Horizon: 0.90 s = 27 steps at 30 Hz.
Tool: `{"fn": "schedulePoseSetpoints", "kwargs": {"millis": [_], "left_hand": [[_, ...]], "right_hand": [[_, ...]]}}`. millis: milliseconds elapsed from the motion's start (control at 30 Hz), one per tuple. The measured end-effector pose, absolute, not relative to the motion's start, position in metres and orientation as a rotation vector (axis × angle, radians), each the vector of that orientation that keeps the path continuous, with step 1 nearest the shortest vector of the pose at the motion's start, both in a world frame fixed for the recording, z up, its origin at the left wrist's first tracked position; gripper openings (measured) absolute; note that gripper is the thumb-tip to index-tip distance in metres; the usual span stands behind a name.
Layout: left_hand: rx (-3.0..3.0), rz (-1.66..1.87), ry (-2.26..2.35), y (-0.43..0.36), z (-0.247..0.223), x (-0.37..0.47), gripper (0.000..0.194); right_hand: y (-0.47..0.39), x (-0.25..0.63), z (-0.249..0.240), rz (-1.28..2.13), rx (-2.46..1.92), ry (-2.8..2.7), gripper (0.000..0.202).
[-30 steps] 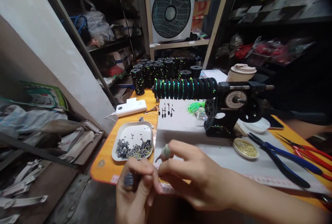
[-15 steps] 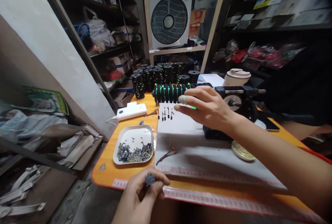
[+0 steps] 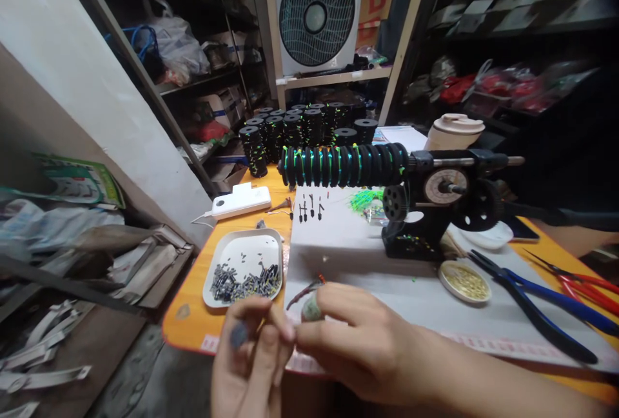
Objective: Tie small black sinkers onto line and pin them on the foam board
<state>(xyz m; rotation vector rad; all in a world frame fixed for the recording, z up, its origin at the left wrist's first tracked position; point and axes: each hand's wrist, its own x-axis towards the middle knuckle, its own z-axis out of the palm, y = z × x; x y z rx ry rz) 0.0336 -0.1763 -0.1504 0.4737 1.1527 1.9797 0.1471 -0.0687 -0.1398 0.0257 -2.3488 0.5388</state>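
My left hand (image 3: pixel 256 357), at the table's front edge, is curled around a bundle of thin grey pieces (image 3: pixel 238 335), seen end-on and blurred. Its thumb and forefinger touch the fingertips of my right hand (image 3: pixel 360 337), which are pinched together; what lies between them is too small to make out. A pale green cover (image 3: pixel 311 308) sits on one right finger. Beyond both hands, black ridged spools (image 3: pixel 345 166) wound with green and yellow line are mounted on a black hand-crank winder (image 3: pixel 416 224). A white tray (image 3: pixel 220 247) of small dark pieces stands left of my hands.
Pliers with blue-black handles (image 3: pixel 536 308), red-handled scissors (image 3: pixel 580 286) and a small dish of gold bits (image 3: pixel 465 281) lie on the right. Green strands (image 3: pixel 365 200) rest under the spools. Stacked black spools (image 3: pixel 293 131), a lidded cup (image 3: pixel 454 131) and a white power bank (image 3: pixel 242 201) stand farther back.
My right hand has come down from the spools to meet my left fingertips. My left hand still holds the grey bundle. The view has shifted slightly, showing the pliers and scissors.
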Motion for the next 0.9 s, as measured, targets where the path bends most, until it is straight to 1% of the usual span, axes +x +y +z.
{"fn": "schedulePoseSetpoints", "kwargs": {"millis": [67,200,300,400,467,600,700,767,900], "left_hand": [[0.380,1.872,1.066,-0.169,-0.153,0.034,0.023],[0.340,1.816,0.979,-0.160,-0.157,0.041,0.021],[0.380,1.767,1.026,-0.158,-0.159,0.045,0.025],[0.512,1.723,1.180,-0.159,-0.163,0.045,0.028],[0.628,1.706,1.325,-0.159,-0.167,0.043,0.026],[0.833,1.674,1.542,-0.161,-0.174,0.042,0.025],[0.814,1.646,1.611,-0.163,-0.176,0.044,0.028],[0.746,1.664,1.564,-0.163,-0.175,0.048,0.030],[0.487,1.775,1.296,-0.162,-0.178,0.053,0.032]], "right_hand": [[-0.066,0.150,-0.139,0.673,-0.102,-2.261,0.018],[-0.064,0.150,-0.139,0.949,-0.402,-2.121,0.013],[-0.062,0.149,-0.139,1.057,-0.514,-2.088,0.013],[-0.061,0.150,-0.140,1.136,-0.546,-2.082,0.015],[-0.061,0.150,-0.140,1.129,-0.549,-2.086,0.015],[-0.064,0.151,-0.141,0.999,-0.521,-2.107,0.015],[-0.065,0.151,-0.140,0.950,-0.501,-2.116,0.014],[-0.066,0.150,-0.138,0.955,-0.497,-2.121,0.014],[-0.067,0.151,-0.138,0.944,-0.497,-2.120,0.013]]}}
